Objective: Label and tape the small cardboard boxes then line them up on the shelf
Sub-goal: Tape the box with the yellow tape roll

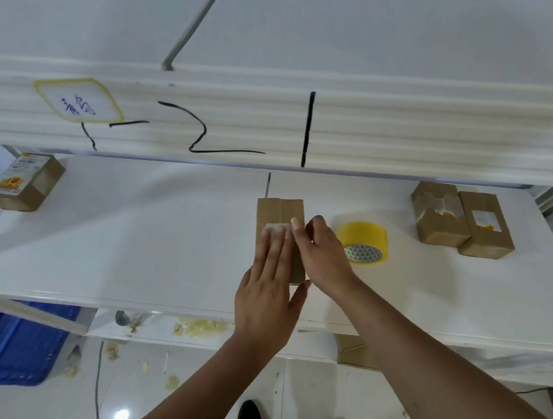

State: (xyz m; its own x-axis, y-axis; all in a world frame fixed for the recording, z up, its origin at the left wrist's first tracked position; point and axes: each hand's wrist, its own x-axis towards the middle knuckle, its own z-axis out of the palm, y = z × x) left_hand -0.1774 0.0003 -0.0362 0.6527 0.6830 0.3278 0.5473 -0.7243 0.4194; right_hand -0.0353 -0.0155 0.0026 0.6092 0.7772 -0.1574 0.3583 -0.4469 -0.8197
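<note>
A small brown cardboard box point(280, 211) lies on the white shelf point(133, 244) at its middle. A white label point(275, 227) sits on the box's top. My left hand point(268, 298) lies flat on the box, fingers straight and pressing on the label. My right hand point(323, 254) rests at the box's right side, its thumb tip touching the label's right edge. A yellow tape roll point(364, 241) lies flat just right of my right hand.
Two boxes with torn labels point(439, 216) point(485, 226) stand side by side at the shelf's back right. A labelled box point(26, 181) sits at the far left. An upper shelf edge point(277, 126) with black marker lines overhangs. A blue crate point(1, 343) stands on the floor, left.
</note>
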